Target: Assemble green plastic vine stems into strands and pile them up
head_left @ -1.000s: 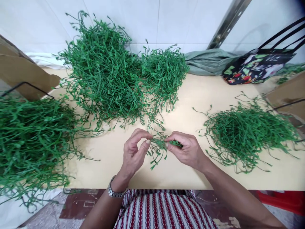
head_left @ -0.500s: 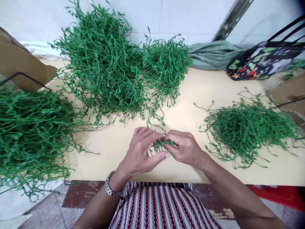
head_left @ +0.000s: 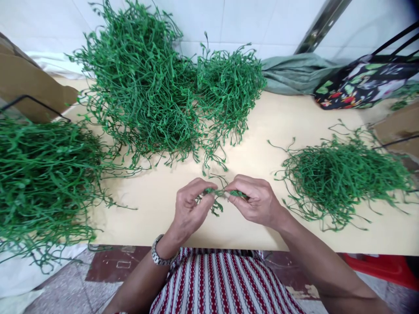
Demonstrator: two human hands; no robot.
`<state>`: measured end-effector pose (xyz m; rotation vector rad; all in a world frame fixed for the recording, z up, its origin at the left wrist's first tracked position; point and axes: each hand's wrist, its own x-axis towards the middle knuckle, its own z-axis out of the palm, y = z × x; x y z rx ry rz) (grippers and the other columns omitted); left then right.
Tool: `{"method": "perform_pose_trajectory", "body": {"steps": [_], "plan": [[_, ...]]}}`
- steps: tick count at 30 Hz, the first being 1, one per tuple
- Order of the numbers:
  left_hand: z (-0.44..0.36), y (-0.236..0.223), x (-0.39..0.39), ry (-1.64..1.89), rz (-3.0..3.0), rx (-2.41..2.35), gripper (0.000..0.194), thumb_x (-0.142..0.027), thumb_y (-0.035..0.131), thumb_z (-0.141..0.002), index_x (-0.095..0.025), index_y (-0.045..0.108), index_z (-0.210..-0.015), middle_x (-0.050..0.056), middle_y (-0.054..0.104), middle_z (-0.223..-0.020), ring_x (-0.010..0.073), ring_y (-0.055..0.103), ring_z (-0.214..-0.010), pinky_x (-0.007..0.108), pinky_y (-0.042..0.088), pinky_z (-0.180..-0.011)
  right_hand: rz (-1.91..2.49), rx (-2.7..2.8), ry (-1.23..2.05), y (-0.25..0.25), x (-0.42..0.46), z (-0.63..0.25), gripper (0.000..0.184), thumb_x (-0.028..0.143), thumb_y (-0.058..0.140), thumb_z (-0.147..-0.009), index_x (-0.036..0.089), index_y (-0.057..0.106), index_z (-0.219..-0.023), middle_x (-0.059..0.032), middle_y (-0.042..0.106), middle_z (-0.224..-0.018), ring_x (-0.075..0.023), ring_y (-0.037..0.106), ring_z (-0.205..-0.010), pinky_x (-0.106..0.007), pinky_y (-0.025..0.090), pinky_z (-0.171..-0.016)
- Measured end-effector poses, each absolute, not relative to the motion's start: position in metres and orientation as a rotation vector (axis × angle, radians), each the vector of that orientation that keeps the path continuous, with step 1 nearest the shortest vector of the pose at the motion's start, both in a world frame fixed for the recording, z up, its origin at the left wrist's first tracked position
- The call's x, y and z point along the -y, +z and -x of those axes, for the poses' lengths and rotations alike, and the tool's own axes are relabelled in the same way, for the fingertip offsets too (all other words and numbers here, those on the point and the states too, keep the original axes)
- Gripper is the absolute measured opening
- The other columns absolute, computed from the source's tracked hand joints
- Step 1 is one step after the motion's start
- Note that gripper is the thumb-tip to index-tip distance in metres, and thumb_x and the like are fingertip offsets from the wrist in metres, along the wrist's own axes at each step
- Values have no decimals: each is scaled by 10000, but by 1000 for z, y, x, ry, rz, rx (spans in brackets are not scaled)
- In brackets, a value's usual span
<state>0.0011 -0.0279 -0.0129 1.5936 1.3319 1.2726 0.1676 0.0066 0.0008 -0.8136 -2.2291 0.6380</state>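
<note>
Between my hands, above the table's front part, is a small bunch of green plastic-looking stems [head_left: 216, 206] with bud-like tips. My left hand [head_left: 194, 205] pinches it between thumb and forefinger, and a watch sits on that wrist. From the other side my right hand [head_left: 257, 198] also pinches the bunch, with some green showing inside its fingers. The fingertips are a short way apart, and thin stems cross the gap. Just beyond my hands, loose stems trail from the smaller back pile [head_left: 231, 87].
Tangled stems form a tall pile [head_left: 140, 91] at the back, a large pile [head_left: 42, 183] at left and another pile [head_left: 340, 179] at right. A flowered bag [head_left: 360, 85] and grey-green cloth [head_left: 296, 74] lie along the wall. Cardboard [head_left: 32, 83] stands at left. A red plastic object [head_left: 382, 268] is below the table [head_left: 147, 226].
My left hand opened and reached over the bunch toward my right hand, then drew back left and pinched it again. My right hand kept its grip. The view has tilted slightly down.
</note>
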Motion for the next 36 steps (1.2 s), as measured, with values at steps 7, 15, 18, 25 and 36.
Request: {"method": "perform_pose_trajectory", "body": {"steps": [7,15,18,25,36], "plan": [[1,-17,31,1316,-2040,-1370,259,-17,475,-684,-173,578,-863,60,532,-784,163,519,-730,267,441,-613,873,2307,632,3,-5,-164,100,108,470,-790,157,551,-757,-20,556,-664,-105,486,-574,-219,369,-527],[8,-19,32,1523,-2003,-1262,303,-36,586,-693,-230,666,-912,45,600,-839,184,558,-822,438,412,-908,885,2379,597,6,-7,-164,113,111,464,-796,150,555,-742,-36,561,-681,-120,508,-618,-225,391,-562],[5,-24,34,1633,-1577,-1212,250,-92,627,-706,-255,700,-880,36,610,-834,189,568,-843,403,440,-870,897,2373,625,9,-7,-162,126,113,458,-790,158,549,-713,-20,536,-648,-111,484,-588,-217,375,-541],[1,-32,33,1733,-1124,-1198,133,-146,678,-668,-233,721,-759,33,581,-803,180,543,-845,294,432,-756,949,2260,840,11,-9,-158,94,125,494,-776,150,552,-707,1,510,-622,-90,434,-552,-204,333,-508],[4,-31,30,1493,-969,-1137,84,-123,633,-684,-178,678,-730,14,575,-703,124,494,-668,233,361,-599,998,1768,1548,-6,-16,-166,238,324,492,-842,114,591,-792,19,478,-586,-68,421,-523,-193,330,-484]]}}
